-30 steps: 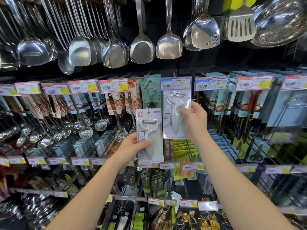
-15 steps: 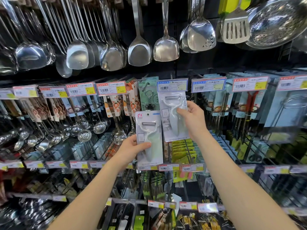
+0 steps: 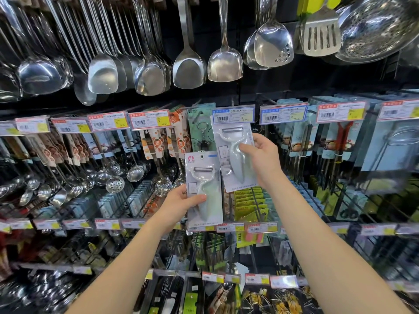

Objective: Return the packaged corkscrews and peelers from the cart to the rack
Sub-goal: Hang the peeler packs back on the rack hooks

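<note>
Plastic-packed upper peeler (image 3: 234,155): our right hand (image 3: 263,155) pinches it at twelve o'clock.
Lower peeler (image 3: 204,189): our left hand (image 3: 181,200) pinches it.

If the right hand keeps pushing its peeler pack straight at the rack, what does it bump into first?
Probably the blue price tag at the hook's front end: the peeler pack in the right hand has its top edge right at that tag. Depth is hard to judge, so it may slide behind it.

Pale green peelers (image 3: 205,193), blue-bordered price tag (image 3: 233,115)
</note>
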